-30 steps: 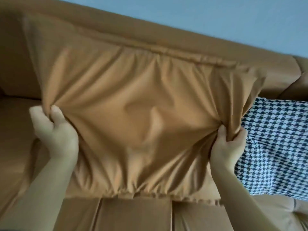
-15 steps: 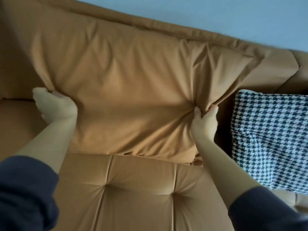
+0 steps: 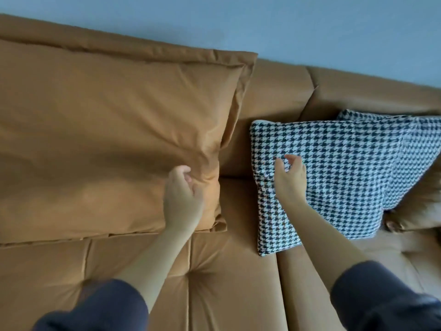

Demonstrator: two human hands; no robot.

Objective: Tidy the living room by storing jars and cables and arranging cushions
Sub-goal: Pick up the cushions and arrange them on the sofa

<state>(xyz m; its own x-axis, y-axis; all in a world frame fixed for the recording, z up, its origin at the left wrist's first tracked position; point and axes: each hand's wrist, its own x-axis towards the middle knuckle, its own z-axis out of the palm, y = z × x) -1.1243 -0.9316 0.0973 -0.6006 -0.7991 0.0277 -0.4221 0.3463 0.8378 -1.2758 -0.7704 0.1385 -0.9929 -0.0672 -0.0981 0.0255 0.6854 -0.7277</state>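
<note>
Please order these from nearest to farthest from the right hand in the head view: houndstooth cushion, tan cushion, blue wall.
1. houndstooth cushion: directly beneath the right hand.
2. tan cushion: to its left, under the left hand.
3. blue wall: behind the sofa, at the top.

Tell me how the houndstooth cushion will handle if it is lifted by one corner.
The houndstooth cushion will probably sag and fold rather than stay flat: it already slumps with creases against the sofa back. It looks light for its bulk. The woven cover should give the right hand, open over it, decent grip.
</note>
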